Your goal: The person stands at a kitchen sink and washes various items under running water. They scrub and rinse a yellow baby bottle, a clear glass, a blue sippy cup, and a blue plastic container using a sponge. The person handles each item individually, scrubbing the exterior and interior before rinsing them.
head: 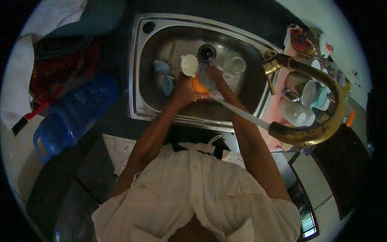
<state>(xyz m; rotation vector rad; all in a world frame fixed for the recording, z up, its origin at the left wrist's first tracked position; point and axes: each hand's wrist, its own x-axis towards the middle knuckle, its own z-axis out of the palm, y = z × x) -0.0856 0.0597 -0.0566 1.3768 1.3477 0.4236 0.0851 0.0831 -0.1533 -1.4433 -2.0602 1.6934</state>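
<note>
My left hand (188,92) is low inside the steel sink (248,87), with its fingers around an orange object (199,84), perhaps a cup. A stream of water (239,112) runs from the brass-coloured faucet (335,99) onto it. My right hand (215,75) is just to the right, near the drain (206,52). Between the hands is a blurred greyish patch, and the right fingers are partly hidden there. A white cup (189,65) is directly beyond my left hand. To the right sits a clear glass vessel (235,65).
Two bluish items (162,67) rest in the sink's left side. Left of the sink, a large blue water bottle (81,112) lies on the dark counter (121,127). Bowls (292,112), a metal mug (291,95) and other dishes crowd a pink mat (269,116) at right.
</note>
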